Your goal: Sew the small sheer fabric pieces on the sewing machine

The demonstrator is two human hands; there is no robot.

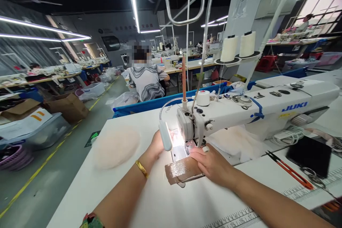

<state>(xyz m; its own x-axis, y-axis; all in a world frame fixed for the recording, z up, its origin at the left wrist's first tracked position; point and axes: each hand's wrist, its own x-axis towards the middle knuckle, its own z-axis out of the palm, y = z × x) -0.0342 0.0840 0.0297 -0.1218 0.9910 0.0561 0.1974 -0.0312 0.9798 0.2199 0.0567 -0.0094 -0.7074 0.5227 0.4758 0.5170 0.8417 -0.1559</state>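
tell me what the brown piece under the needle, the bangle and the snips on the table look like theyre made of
The brown piece looks like glossy faux leather or coated fabric: it glints under the machine lamp, though the glare leaves it uncertain. The bangle on the left wrist seems polished gold-toned metal, going by its yellow shine. The snips appear to have orange plastic handles and dark metal blades.

Bare forearms, a gold bangle [141, 168] on the left wrist, patterned multicoloured sleeve edge [91, 221] above.
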